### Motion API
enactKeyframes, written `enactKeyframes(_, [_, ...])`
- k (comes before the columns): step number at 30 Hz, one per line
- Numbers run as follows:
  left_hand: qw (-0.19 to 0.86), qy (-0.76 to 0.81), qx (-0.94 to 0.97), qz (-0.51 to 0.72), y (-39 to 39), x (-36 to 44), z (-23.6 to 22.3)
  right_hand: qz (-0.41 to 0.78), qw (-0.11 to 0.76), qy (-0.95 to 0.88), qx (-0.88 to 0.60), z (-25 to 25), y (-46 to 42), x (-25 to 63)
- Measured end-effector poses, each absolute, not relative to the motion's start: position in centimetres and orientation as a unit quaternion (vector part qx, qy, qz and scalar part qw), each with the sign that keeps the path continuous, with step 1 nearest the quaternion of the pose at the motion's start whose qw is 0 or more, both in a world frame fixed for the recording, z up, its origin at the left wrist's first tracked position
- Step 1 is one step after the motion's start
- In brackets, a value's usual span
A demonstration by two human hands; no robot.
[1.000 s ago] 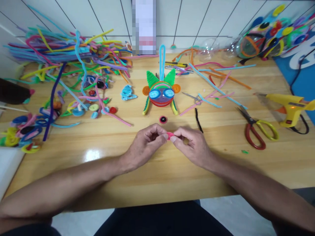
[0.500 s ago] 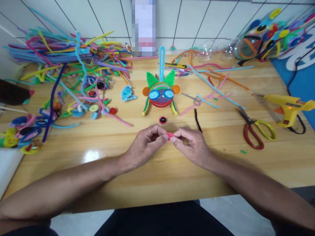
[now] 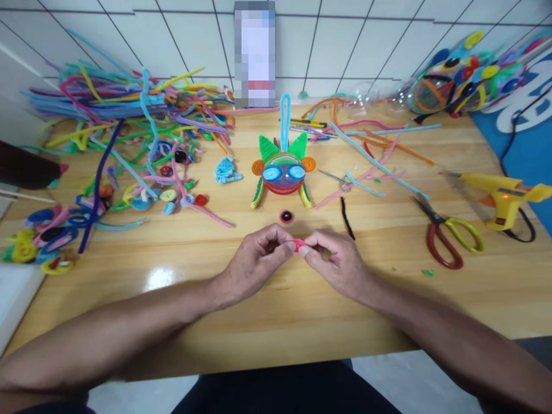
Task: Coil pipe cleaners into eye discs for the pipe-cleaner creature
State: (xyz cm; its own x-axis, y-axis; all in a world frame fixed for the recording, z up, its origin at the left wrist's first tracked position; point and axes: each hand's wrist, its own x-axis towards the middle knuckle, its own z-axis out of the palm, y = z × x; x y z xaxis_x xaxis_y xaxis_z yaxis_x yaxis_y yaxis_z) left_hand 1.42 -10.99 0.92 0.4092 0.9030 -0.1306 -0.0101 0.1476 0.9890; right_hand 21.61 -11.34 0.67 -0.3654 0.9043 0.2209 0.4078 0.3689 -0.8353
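Note:
Between the fingertips of both hands is a small pink-red pipe cleaner coil [image 3: 298, 245]. My left hand [image 3: 261, 259] pinches its left side, and my right hand [image 3: 334, 259] pinches its right side; the fingers cover part of it. Just beyond the hands lies a round black disc with a red-pink rim [image 3: 286, 217]. Farther back stands a colourful pipe cleaner figure [image 3: 283, 177] with green pointed ears, blue coiled eyes, orange side coils and a tall blue loop on top. A short black pipe cleaner [image 3: 347, 218] lies beyond my right hand.
Scissors [image 3: 444, 236] and a yellow glue gun [image 3: 500, 195] lie at right. A heap of pipe cleaners [image 3: 107, 103] fills the back left, with coiled pieces [image 3: 52, 233] in front. A blue tangle [image 3: 226, 170] sits left of the figure. A blurred upright panel [image 3: 255, 54] leans against the tiles.
The view has shifted slightly, so everything appears a little lower. Both hands keep their pinch on the coil, with hardly any visible movement.

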Motion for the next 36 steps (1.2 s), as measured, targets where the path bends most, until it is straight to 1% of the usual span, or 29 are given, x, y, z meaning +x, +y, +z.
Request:
enactKeyframes(10, [0.637, 0.410, 0.535, 0.375, -10.99, 1.51, 1.07, 0.347, 0.356, -0.741, -0.450, 0.74, -11.42, 21.45])
enactKeyframes(18, [0.639, 0.408, 0.547, 0.356, -10.89, 1.48, 1.05, 0.342, 0.361, -0.746, -0.443, 0.54, -11.35, 21.48])
enactKeyframes(36, [0.632, 0.413, 0.549, 0.359, -10.93, 1.46, 1.14, 0.353, 0.356, -0.738, -0.452, 0.76, -11.41, 21.50])
